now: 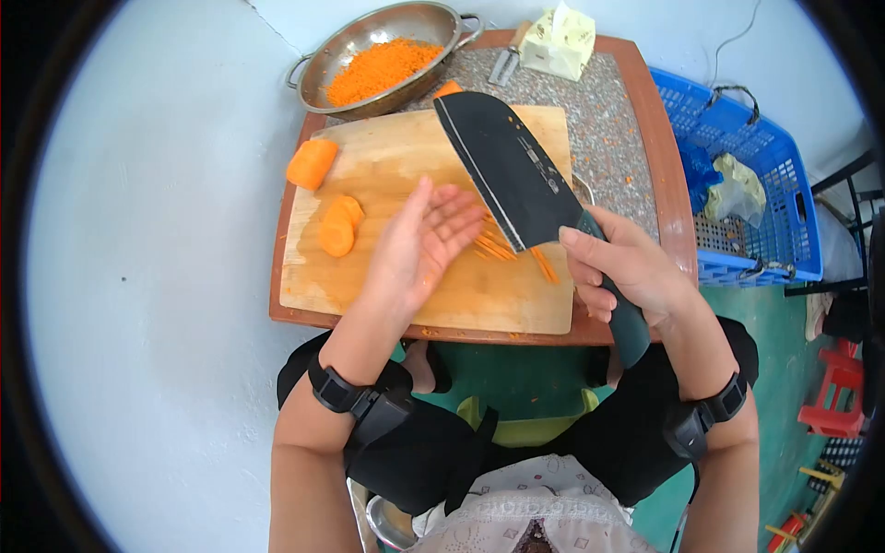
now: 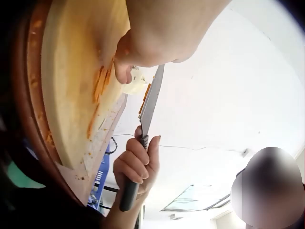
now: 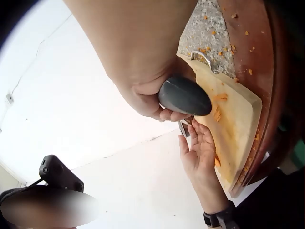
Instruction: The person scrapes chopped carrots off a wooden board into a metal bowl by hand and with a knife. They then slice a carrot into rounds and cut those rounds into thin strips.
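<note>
My right hand (image 1: 631,263) grips the dark green handle of a cleaver (image 1: 516,170), its broad black blade raised over the cutting board (image 1: 415,309). Small carrot bits cling to the blade. Beside the blade's edge, my left hand (image 1: 424,241) is held palm up with straight fingers and holds nothing. Carrot strips (image 2: 98,88) lie on the board, partly hidden by the left hand and blade in the head view. To the left on the board are carrot slices (image 1: 337,232), overlapping one another, and a thick carrot chunk (image 1: 313,164) near the edge.
A metal pan (image 1: 318,78) heaped with shredded carrot (image 1: 383,69) stands at the back left. Behind the board are a peeler (image 1: 505,66) and a tissue pack (image 1: 559,44). A blue basket (image 1: 774,249) stands right of the table, a red stool (image 1: 834,392) farther off.
</note>
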A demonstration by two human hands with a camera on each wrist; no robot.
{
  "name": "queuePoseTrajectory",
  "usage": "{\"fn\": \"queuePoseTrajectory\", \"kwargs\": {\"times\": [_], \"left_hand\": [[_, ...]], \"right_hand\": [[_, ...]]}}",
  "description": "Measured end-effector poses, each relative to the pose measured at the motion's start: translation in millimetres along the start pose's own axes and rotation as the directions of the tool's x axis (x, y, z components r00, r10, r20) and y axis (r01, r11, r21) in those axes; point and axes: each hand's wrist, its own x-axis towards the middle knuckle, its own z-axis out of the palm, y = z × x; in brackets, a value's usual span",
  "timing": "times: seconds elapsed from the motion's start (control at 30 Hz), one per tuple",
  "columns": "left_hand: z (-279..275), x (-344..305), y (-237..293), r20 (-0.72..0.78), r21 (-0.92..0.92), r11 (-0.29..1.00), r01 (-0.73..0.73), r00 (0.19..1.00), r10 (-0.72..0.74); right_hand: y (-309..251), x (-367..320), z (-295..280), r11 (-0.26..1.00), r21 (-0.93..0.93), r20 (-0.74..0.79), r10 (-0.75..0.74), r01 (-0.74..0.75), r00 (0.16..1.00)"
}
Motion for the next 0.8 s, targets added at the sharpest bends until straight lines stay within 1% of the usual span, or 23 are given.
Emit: {"fn": "queuePoseTrajectory", "kwargs": {"times": [0.03,0.07,0.13,0.17,0.23,0.33,0.43,0.47,0.53,0.57,0.6,0.63,0.67,0.73,0.8], "left_hand": [[3.1,1.2,3.9,0.019,-0.157,0.980,0.125,0.992,-0.124],[5.8,1.3,5.3,0.119,-0.198,0.965,0.171,0.982,-0.149],[9.1,2.5,6.6,0.322,-0.260,0.924,0.281,0.927,-0.191],[9.0,3.8,7.0,0.388,-0.269,0.913,0.308,0.902,-0.190],[9.1,7.7,7.1,0.517,-0.277,0.889,0.364,0.837,-0.182],[15.0,7.7,5.1,0.459,-0.290,0.892,0.347,0.868,-0.189],[16.4,6.4,2.2,0.401,-0.258,0.910,0.324,0.893,-0.204],[8.9,10.9,0.0,0.468,-0.280,0.893,0.352,0.863,-0.193],[-2.3,17.9,-0.1,0.590,-0.316,0.856,0.410,0.791,-0.161],[-4.7,17.7,-3.8,0.458,-0.242,0.916,0.319,0.870,-0.182],[9.0,7.7,2.2,0.316,-0.149,0.960,0.236,0.931,-0.180],[16.9,1.8,5.8,0.170,-0.039,0.986,0.164,0.973,-0.155],[16.9,0.6,5.8,0.171,0.076,0.994,0.078,0.981,-0.090],[15.2,-1.7,4.7,0.195,0.300,0.950,-0.091,0.980,0.033],[15.3,-3.6,8.9,0.219,0.453,0.876,-0.164,0.973,0.069]], "right_hand": [[-0.7,-0.6,1.0,0.998,0.060,0.015,0.025,-0.026,1.000],[-1.3,-1.4,1.0,0.991,0.119,0.030,0.052,-0.055,0.998],[1.9,1.4,-2.3,0.985,0.148,0.076,0.074,-0.085,0.994],[3.3,2.5,-3.5,0.981,0.165,0.096,0.085,-0.100,0.992],[3.2,2.8,-1.9,0.979,0.176,0.084,0.088,-0.102,0.993],[4.6,4.3,-4.5,0.977,0.188,0.074,0.093,-0.105,0.993],[4.3,2.6,-5.6,0.976,0.195,0.044,0.087,-0.094,0.995],[4.4,1.3,-5.2,0.976,0.199,0.032,0.085,-0.090,0.996],[2.8,0.0,-7.2,0.976,0.212,-0.050,0.067,-0.055,0.997],[1.4,0.1,-9.2,0.976,0.216,-0.091,0.056,-0.035,0.994],[0.5,0.4,-12.1,0.980,0.199,-0.118,0.027,-0.003,0.993],[-1.0,0.5,-15.5,0.977,0.211,-0.129,0.010,0.018,0.992],[-2.3,0.0,-19.0,0.974,0.225,-0.141,-0.005,0.037,0.990],[-4.5,-0.9,-22.2,0.972,0.226,-0.178,-0.022,0.063,0.984],[-6.4,-1.2,-23.0,0.971,0.229,-0.202,-0.025,0.072,0.979]]}}
